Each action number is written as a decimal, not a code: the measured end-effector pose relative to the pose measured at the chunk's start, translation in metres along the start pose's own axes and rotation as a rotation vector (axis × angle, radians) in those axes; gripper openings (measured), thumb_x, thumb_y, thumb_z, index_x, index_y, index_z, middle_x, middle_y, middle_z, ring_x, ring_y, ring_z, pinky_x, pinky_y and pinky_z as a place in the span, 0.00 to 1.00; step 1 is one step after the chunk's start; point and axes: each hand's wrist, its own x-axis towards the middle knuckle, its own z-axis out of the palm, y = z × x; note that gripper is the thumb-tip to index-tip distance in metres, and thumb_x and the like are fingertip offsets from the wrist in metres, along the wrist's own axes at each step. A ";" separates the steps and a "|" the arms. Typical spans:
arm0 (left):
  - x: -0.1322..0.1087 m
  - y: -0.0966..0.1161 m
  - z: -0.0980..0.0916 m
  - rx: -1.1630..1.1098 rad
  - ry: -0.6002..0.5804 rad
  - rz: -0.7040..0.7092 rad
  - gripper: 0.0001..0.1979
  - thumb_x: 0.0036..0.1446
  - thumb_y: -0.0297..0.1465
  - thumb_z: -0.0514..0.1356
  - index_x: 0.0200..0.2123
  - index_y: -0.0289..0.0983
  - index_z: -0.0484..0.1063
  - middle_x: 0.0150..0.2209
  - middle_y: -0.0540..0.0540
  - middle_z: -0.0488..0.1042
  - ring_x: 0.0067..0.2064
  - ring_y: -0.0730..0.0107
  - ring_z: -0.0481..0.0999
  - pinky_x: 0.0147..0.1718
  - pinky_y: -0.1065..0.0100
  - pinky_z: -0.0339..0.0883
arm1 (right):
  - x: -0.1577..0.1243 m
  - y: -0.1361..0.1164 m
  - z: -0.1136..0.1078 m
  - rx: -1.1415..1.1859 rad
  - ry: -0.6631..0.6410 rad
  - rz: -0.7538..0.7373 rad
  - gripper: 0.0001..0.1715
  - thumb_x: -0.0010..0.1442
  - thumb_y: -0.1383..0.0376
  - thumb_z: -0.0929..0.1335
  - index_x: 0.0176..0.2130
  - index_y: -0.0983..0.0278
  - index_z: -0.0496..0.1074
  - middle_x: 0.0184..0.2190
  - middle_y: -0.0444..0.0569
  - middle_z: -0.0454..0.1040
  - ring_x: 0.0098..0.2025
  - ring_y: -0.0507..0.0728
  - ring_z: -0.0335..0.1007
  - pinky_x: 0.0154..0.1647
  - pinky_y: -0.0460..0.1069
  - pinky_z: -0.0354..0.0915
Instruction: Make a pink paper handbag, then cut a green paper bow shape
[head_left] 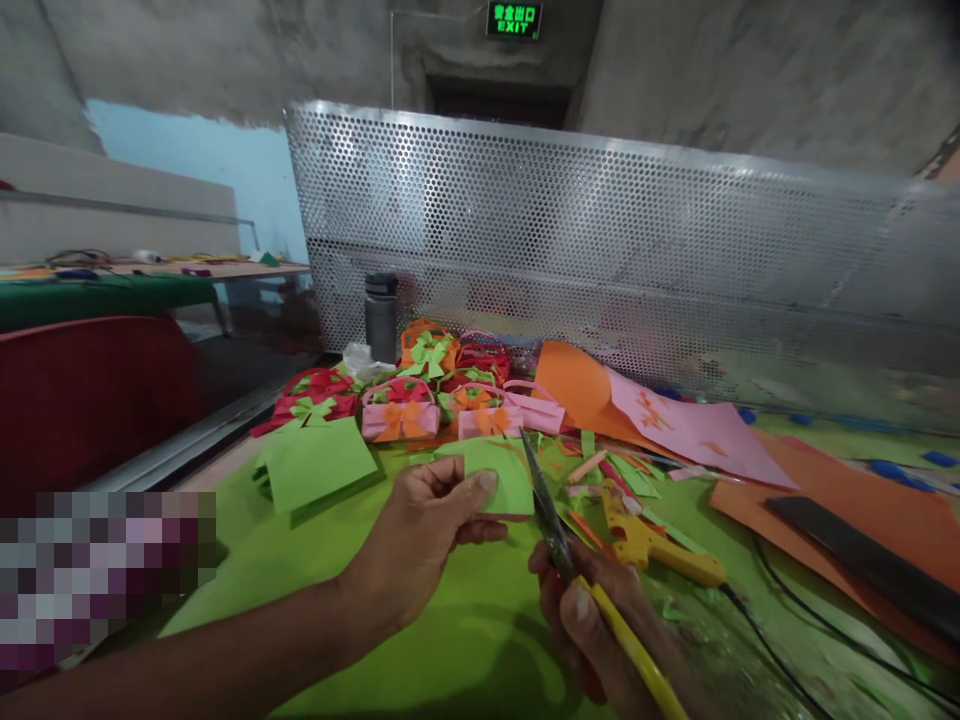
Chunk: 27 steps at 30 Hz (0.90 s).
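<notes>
My left hand (442, 515) pinches a small green sheet of paper (511, 472) between thumb and fingers, above the green-covered table. In my right hand (600, 615) is a pair of scissors (553, 530) with yellow and red on its handles. The blades point up and lie close beside the sheet's right edge; whether they touch it I cannot tell. Left of my left hand rests a larger folded green paper (322, 465). Just right of the scissors lies a yellow glue gun (652, 540) with a black cord, among coloured paper scraps (637, 475).
Behind my hands stand several small paper bags with bows, such as a pink bag (400, 415). A dark bottle (381, 318) stands behind them, before a perforated metal panel (525, 220). Orange sheets (862, 540), a pink sheet (694, 425) and a black bar-shaped object (862, 555) lie at right.
</notes>
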 end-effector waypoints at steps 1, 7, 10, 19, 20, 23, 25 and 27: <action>0.000 0.000 0.000 -0.001 0.006 -0.005 0.09 0.49 0.33 0.64 0.30 0.33 0.71 0.26 0.52 0.67 0.28 0.74 0.75 0.27 0.74 0.72 | 0.000 0.000 0.000 0.016 -0.021 0.014 0.31 0.52 0.39 0.57 0.35 0.63 0.62 0.14 0.35 0.51 0.09 0.44 0.41 0.08 0.42 0.42; 0.000 0.001 0.002 -0.007 0.037 -0.029 0.10 0.46 0.34 0.65 0.27 0.33 0.70 0.25 0.53 0.67 0.27 0.75 0.74 0.27 0.74 0.72 | 0.000 -0.002 -0.002 0.025 -0.057 0.057 0.33 0.52 0.38 0.57 0.36 0.63 0.61 0.14 0.34 0.51 0.10 0.44 0.40 0.08 0.42 0.42; -0.002 0.001 0.002 -0.011 0.039 -0.028 0.10 0.46 0.34 0.65 0.27 0.33 0.71 0.25 0.52 0.68 0.27 0.74 0.75 0.27 0.74 0.72 | 0.000 -0.003 -0.002 0.040 -0.040 0.083 0.32 0.52 0.38 0.57 0.36 0.63 0.61 0.16 0.35 0.52 0.10 0.44 0.40 0.08 0.42 0.43; -0.001 0.000 0.000 -0.029 0.005 -0.017 0.08 0.48 0.33 0.64 0.29 0.34 0.72 0.27 0.51 0.70 0.29 0.72 0.76 0.28 0.74 0.72 | -0.001 -0.007 0.002 0.097 0.030 0.148 0.32 0.47 0.36 0.60 0.33 0.61 0.63 0.17 0.34 0.50 0.11 0.43 0.37 0.08 0.42 0.42; -0.001 0.000 0.000 -0.029 0.003 -0.019 0.08 0.48 0.33 0.64 0.28 0.34 0.72 0.27 0.51 0.71 0.29 0.72 0.76 0.28 0.74 0.72 | -0.002 -0.007 0.003 0.098 0.033 0.156 0.33 0.47 0.36 0.60 0.33 0.61 0.63 0.17 0.34 0.49 0.11 0.43 0.37 0.08 0.42 0.42; -0.001 0.001 0.000 -0.022 0.001 -0.025 0.08 0.49 0.34 0.64 0.29 0.34 0.72 0.28 0.50 0.72 0.29 0.72 0.76 0.27 0.75 0.72 | -0.002 -0.008 0.004 0.079 0.044 0.171 0.33 0.47 0.36 0.60 0.34 0.61 0.63 0.17 0.34 0.49 0.11 0.44 0.36 0.08 0.42 0.40; -0.002 0.001 0.001 -0.018 0.006 -0.027 0.09 0.48 0.34 0.64 0.29 0.34 0.72 0.28 0.49 0.72 0.29 0.72 0.76 0.27 0.75 0.72 | -0.002 -0.007 0.004 0.038 0.052 0.131 0.31 0.49 0.37 0.59 0.34 0.61 0.62 0.16 0.35 0.49 0.11 0.44 0.37 0.09 0.42 0.38; -0.002 0.001 0.001 -0.018 0.009 -0.031 0.09 0.48 0.34 0.64 0.29 0.34 0.72 0.28 0.50 0.72 0.30 0.72 0.76 0.28 0.75 0.72 | 0.000 -0.006 0.003 0.000 0.049 0.066 0.30 0.51 0.39 0.58 0.34 0.62 0.63 0.14 0.35 0.49 0.12 0.45 0.38 0.11 0.43 0.38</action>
